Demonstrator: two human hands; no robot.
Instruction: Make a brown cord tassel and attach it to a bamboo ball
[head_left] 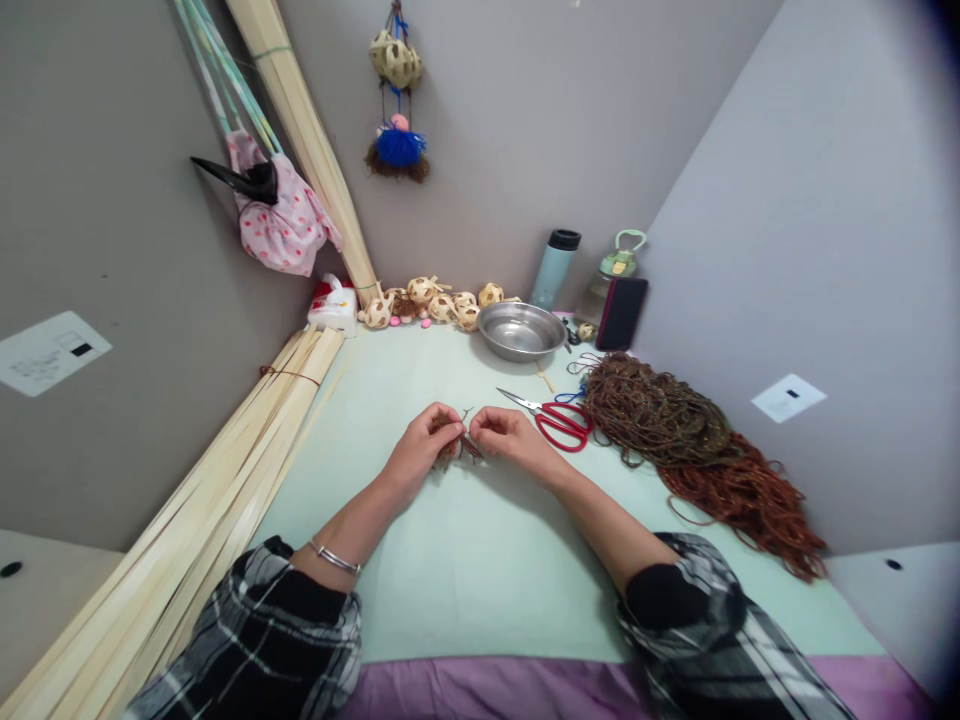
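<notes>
Closely pinched by left hand (pixel 427 438), right hand (pixel 511 438); brown cords (pixel 471 450), ends slanting nearward, rightward

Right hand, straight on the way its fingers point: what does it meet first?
Most likely the left hand, its fingertips just ahead above the brown cord; exact depth between the two hands is unclear from this view.

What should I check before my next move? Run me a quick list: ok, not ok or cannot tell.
1. Left hand gripping the brown strands: ok, pinched between thumb and fingers.
2. Right hand gripping a strand: cannot tell, too fine to see.
3. Red-handled scissors within reach: looks ok, lying just beyond the right hand.
4. Metal bowl upright: ok.
5. Cord pile tidy: not ok, loosely heaped with stray loops.
</notes>
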